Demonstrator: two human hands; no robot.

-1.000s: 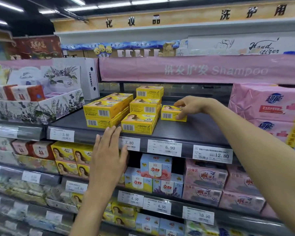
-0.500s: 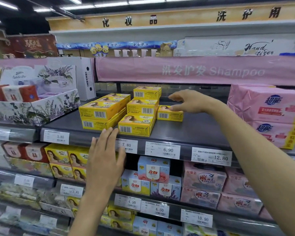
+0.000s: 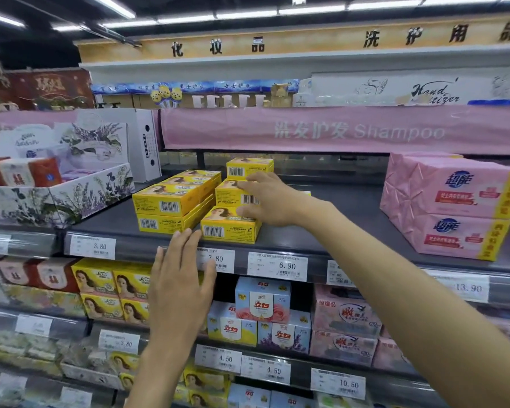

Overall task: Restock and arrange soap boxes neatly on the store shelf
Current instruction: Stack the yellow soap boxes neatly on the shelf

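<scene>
White paper price tags (image 3: 277,266) line the front lip of the dark grey metal shelf (image 3: 321,231).

Nearest the camera: left hand (image 3: 180,278) raised in front of that lip, back of the hand to the camera. Fingers straight and close together, grip apart, holding nothing. Fingertips reach the shelf's front edge, just below and left of the front yellow cardboard soap box (image 3: 230,228). Cannot tell whether they touch it.

Next back: right hand (image 3: 267,201), arm entering from the lower right. Fingers lie over the top of the middle yellow soap box (image 3: 233,195), thumb below at its front lower edge, above the front box's lid. Grip clamped on the middle box. Hand slightly blurred.

Column, front to back: front box flat on the shelf, middle box behind and higher, rear yellow soap box (image 3: 248,167) beyond. Just left of the column: a two-high stack of yellow soap boxes (image 3: 165,204), barcodes facing out. Sliver of one more yellow box (image 3: 306,193) shows behind the right wrist.

Same shelf, further out: pink wrapped soap packs (image 3: 448,207) well apart at right, two high. White floral cardboard display tray (image 3: 89,195) at left. Above, behind: pink "Shampoo" banner (image 3: 336,131).
</scene>
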